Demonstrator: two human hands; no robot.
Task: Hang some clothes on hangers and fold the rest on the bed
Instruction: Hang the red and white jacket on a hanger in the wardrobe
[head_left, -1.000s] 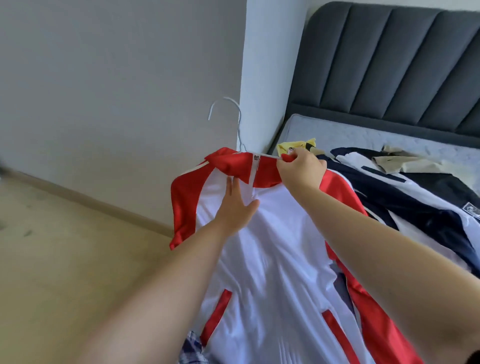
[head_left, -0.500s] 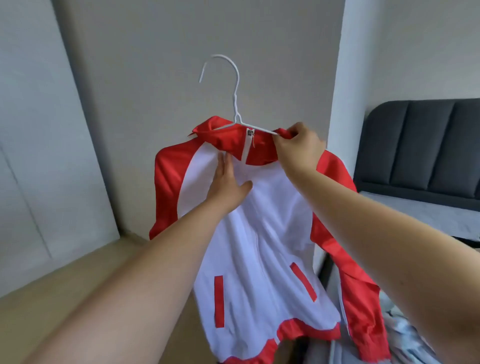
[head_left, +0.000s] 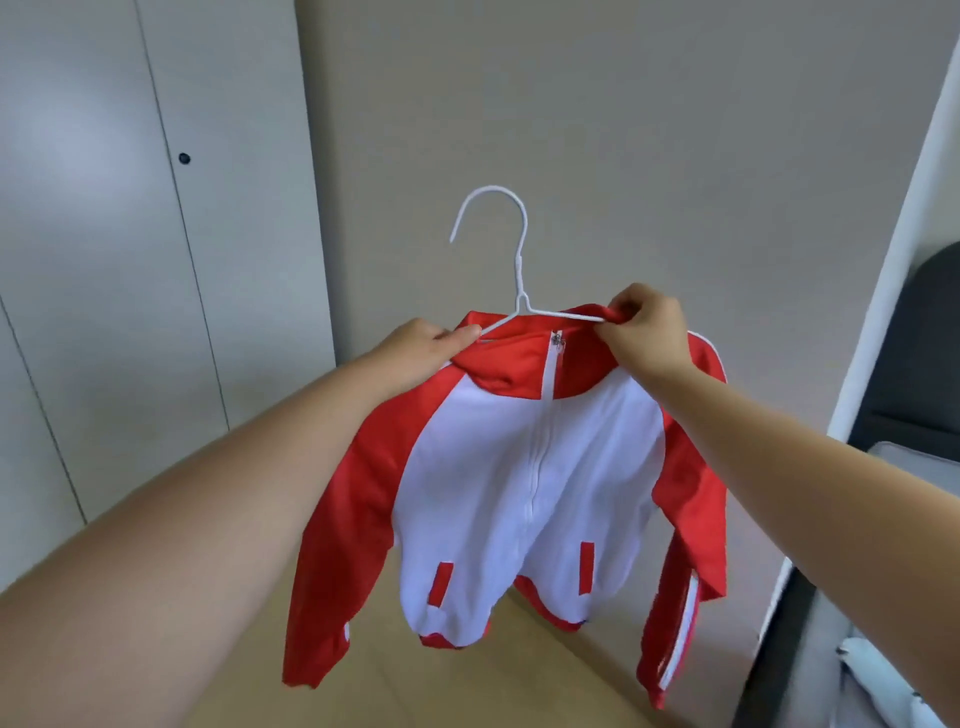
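Fingers (head_left: 623, 306) of the right hand (head_left: 647, 335) are curled tight, pinching the red collar (head_left: 519, 358) together with one thin arm of the hanger (head_left: 519, 270). The left hand (head_left: 415, 348) grips the opposite side, thumb and fingers closed over the cloth where the other arm slopes into the shoulder. The hanger is slim white wire with a rounded open hook standing above the neck. The jacket (head_left: 493, 467) hangs from it in mid-air in front of a plain beige wall (head_left: 649, 130), held up by both hands. It is smooth and slightly glossy, with a white body, red raglan sleeves and a red hem. A white zip (head_left: 540, 447) is closed up to a small metal pull at the collar, and two slanted red pocket welts sit low on the front. Both sleeves droop limp, and white stripes show along one cuff. To the left are flat pale wardrobe doors (head_left: 104, 286) with one dark round hole. Below is a tan floor (head_left: 467, 686). At the right edge, past a white wall corner, a dark padded headboard (head_left: 930, 338) rises above the grey bed (head_left: 893, 460).
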